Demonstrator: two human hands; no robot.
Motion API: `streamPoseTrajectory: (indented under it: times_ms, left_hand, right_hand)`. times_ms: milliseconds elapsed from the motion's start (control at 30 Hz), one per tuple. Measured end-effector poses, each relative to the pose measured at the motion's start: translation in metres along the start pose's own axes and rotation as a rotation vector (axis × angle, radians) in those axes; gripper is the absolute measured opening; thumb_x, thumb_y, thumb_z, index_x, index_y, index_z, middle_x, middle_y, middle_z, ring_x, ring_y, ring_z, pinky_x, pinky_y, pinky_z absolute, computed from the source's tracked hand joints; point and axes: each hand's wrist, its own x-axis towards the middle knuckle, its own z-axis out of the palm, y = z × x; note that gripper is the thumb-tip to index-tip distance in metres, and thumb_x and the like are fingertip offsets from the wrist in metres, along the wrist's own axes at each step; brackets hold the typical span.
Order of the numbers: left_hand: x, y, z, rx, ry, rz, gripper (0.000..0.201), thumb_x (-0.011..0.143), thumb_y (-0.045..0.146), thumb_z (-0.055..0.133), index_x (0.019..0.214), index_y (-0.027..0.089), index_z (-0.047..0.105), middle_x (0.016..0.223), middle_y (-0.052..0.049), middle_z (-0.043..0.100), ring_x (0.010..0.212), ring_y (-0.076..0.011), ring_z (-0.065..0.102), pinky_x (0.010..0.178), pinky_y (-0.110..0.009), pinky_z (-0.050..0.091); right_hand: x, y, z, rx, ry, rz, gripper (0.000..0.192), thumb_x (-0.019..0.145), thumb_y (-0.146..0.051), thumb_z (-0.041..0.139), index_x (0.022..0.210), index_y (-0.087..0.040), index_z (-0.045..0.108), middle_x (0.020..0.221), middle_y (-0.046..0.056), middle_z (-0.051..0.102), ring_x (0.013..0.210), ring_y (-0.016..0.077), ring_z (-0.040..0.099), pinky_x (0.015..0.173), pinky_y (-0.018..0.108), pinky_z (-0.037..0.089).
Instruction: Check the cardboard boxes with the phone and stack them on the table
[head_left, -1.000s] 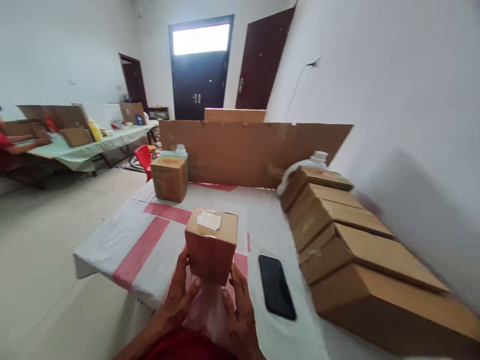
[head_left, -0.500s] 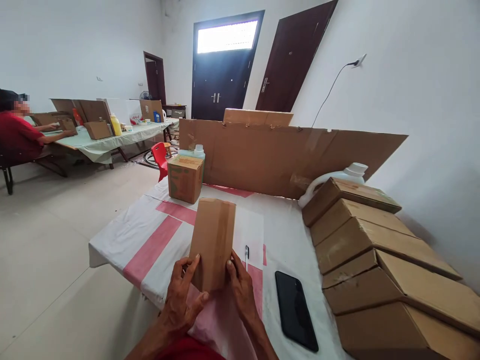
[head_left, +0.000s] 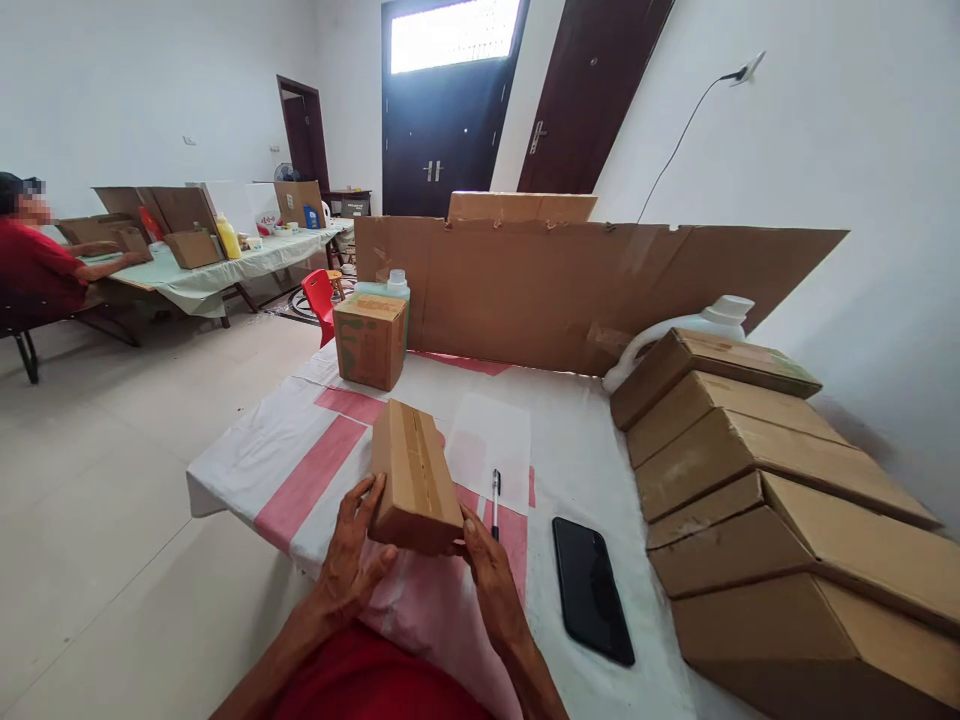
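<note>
A small brown cardboard box is tilted between my two hands, with a taped seam along its upper face. Against its left side rest the fingers of my left hand, the thumb near its lower front edge. My right hand grips the near right corner, thumb in front and fingers partly hidden behind the box. Just beyond my right hand, a pen lies partly on a white sheet of paper. A black phone lies on the table to the right.
Several cardboard boxes line the table's right side, by a white jug. A cardboard panel stands along the back. Another box sits at the back left. A person in red sits at another table.
The box has turned and tilted, so its taped face and near end show. Both hands have shifted with it. The camera view has dipped slightly.
</note>
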Motion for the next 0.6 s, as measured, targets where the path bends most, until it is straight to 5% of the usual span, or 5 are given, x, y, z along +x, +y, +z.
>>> streamPoseTrajectory:
  times_ms: [200, 367, 500, 600]
  left_hand:
    - [0.027, 0.027, -0.020, -0.064, 0.075, 0.062, 0.067, 0.101, 0.064, 0.041, 0.157, 0.027, 0.041, 0.154, -0.013, 0.048, 0.145, -0.0351, 0.039, 0.122, -0.056, 0.030]
    - [0.066, 0.014, -0.017, -0.219, 0.297, -0.110, 0.059, 0.100, 0.068, 0.040, 0.125, 0.021, 0.065, 0.127, -0.012, 0.065, 0.120, -0.0297, 0.058, 0.108, -0.047, 0.045]
    - [0.112, -0.011, -0.021, -0.263, 0.418, -0.163, 0.073, 0.092, 0.083, 0.035, 0.096, 0.018, 0.069, 0.096, -0.011, 0.071, 0.095, -0.0278, 0.063, 0.088, -0.043, 0.052]
    - [0.145, -0.022, -0.026, -0.303, 0.470, -0.189, 0.080, 0.091, 0.085, 0.032, 0.087, 0.016, 0.070, 0.086, -0.011, 0.072, 0.087, -0.0276, 0.065, 0.083, -0.043, 0.053]
  right_hand:
    - [0.004, -0.055, -0.009, -0.183, 0.089, -0.255, 0.053, 0.099, -0.066, 0.047, 0.130, -0.028, 0.067, 0.136, 0.010, 0.064, 0.128, 0.0288, 0.057, 0.110, 0.048, 0.047]
    - [0.047, -0.056, -0.001, -0.098, -0.019, -0.243, 0.046, 0.101, -0.063, 0.043, 0.109, -0.026, 0.070, 0.152, 0.009, 0.056, 0.143, 0.0286, 0.047, 0.122, 0.049, 0.032]
    - [0.095, -0.048, 0.012, -0.105, -0.069, -0.247, 0.041, 0.095, -0.061, 0.052, 0.112, -0.025, 0.064, 0.145, 0.011, 0.062, 0.134, 0.0288, 0.056, 0.112, 0.047, 0.044]
    - [0.122, -0.049, 0.016, -0.154, -0.038, -0.274, 0.055, 0.089, -0.061, 0.060, 0.127, -0.022, 0.059, 0.128, 0.012, 0.068, 0.117, 0.0292, 0.065, 0.098, 0.045, 0.053]
